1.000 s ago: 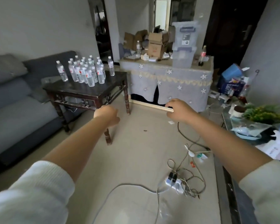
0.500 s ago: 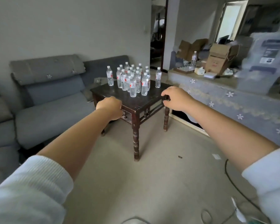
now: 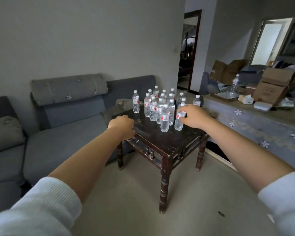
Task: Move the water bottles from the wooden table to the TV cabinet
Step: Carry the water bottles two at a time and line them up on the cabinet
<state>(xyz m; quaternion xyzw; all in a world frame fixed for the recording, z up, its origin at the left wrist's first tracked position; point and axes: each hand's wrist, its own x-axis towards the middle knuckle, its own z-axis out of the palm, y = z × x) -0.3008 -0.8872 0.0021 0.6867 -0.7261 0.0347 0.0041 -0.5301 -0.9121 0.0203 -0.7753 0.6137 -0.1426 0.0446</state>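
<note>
Several clear water bottles (image 3: 160, 108) with red-and-white labels stand clustered on the dark wooden table (image 3: 167, 142). My right hand (image 3: 194, 116) reaches over the table's right side, its fingers wrapped around the front-right water bottle (image 3: 178, 124), which still stands on the tabletop. My left hand (image 3: 122, 126) hovers at the table's left edge, curled into a loose fist with nothing in it. The TV cabinet (image 3: 262, 126), draped in grey cloth with white flowers, runs along the right, and one bottle (image 3: 234, 84) stands on it.
A grey sofa (image 3: 58, 126) lies left of and behind the table. Cardboard boxes (image 3: 272, 86) and a tissue box (image 3: 245, 99) crowd the cabinet top. A dark doorway (image 3: 187, 51) opens behind. Bare floor (image 3: 203, 193) lies between me and the table.
I have turned left and come closer to the table. Both hands went forward over its top, and my right hand has closed around the front-right bottle.
</note>
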